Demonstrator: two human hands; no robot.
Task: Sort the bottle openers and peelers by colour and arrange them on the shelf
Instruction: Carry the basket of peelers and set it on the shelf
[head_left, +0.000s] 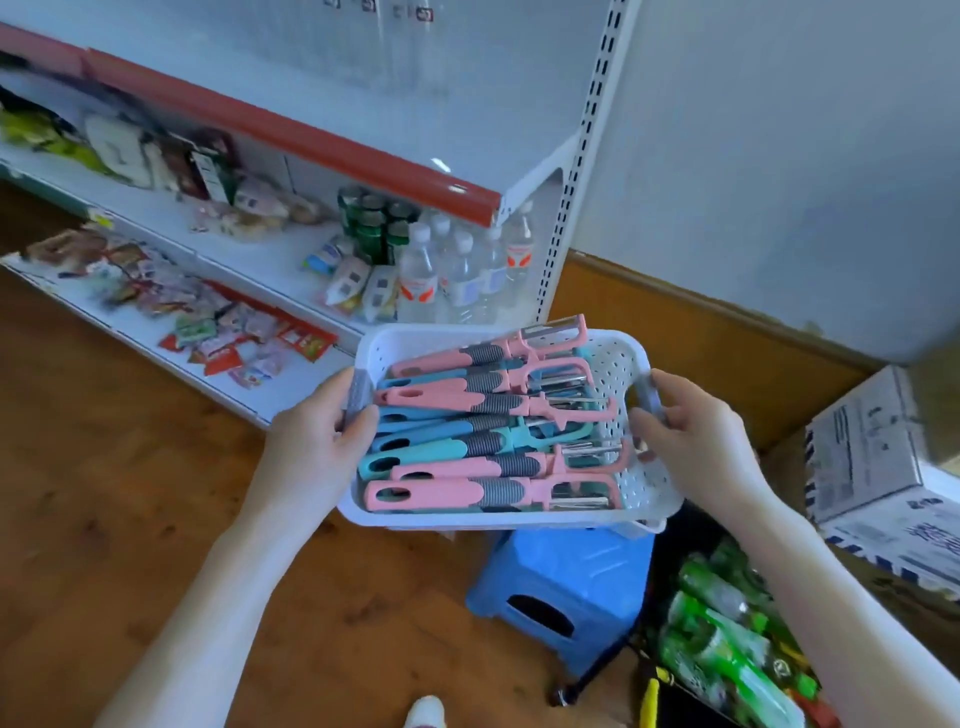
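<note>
Both hands hold a white perforated basket (618, 374) in the air at the middle of the view, one at each short end. The left hand (317, 431) grips the end at 9 o'clock, thumb hooked over the rim and pressing inside, with the fingers hidden beneath. The right hand (691, 431) grips the end at 3 o'clock, fingers curled round the grey handle. Both bare forearms reach forward from the bottom corners and converge on the basket.

Inside the basket the peelers lie side by side in a mixed stack, handles towards 9 o'clock and metal blades towards 3 o'clock. Pink peelers (457, 493), blue peelers (431, 431) and a teal peeler (415, 457) are jumbled together, each with a grey ribbed grip.

A blue plastic stool (561, 587) stands on the wooden floor (130, 441) just below the basket at 6 o'clock. The white shelf (171, 218) with a red edge strip runs off towards 10 o'clock, carrying water bottles (457, 270), green cans (374, 223) and snack packets (208, 322). A cardboard box (862, 447) sits at 3 o'clock, and green bottles (727, 639) lie at 5 o'clock.
</note>
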